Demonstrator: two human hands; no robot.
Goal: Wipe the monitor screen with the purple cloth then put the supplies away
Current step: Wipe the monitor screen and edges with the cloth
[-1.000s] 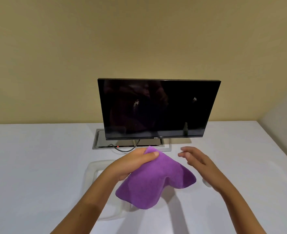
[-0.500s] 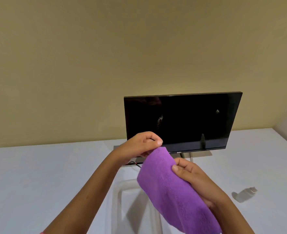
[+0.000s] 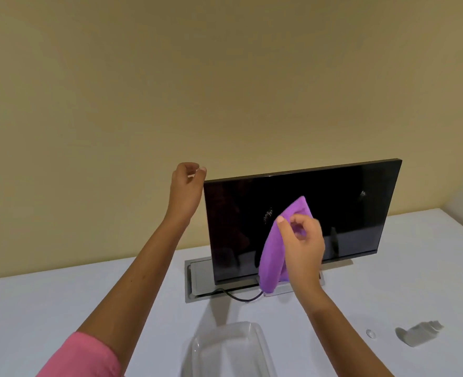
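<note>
Item 1: flat black monitor with a thin dark frame [image 3: 293,227], standing upright on a grey rectangular base [image 3: 197,278] at the far side of the white counter [image 3: 61,308]. Screen dark; a pale smudge [image 3: 267,214] shows left of centre and a smaller one [image 3: 363,194] near the upper right. Judged not yet wiped.

Item 2: soft purple microfibre cloth [image 3: 272,257], hanging in front of the lower middle of the screen. Whether it touches the glass cannot be told. Its top fold is pinched by the right hand [image 3: 303,246], fingers curled round the fabric; the rest drapes down toward the base.

Item 3: left hand [image 3: 186,186], raised beside the monitor's upper left corner, fingers loosely curled, holding nothing. Contact with the frame cannot be told; it looks placed to steady the monitor. A pink sleeve [image 3: 83,357] shows at the near left.

Item 4: clear plastic rectangular tub [image 3: 197,349], near centre of the counter, apparently the store for the supplies.

Item 5: small translucent bottle [image 3: 420,333], lying on its side at the near right, with a small round clear cap [image 3: 371,333] just left of it.

Item 6: black cable [image 3: 241,296], trailing from the base.

Progress: wiping looks about to begin. Remaining: clean the screen, then return cloth and bottle to the tub.
</note>
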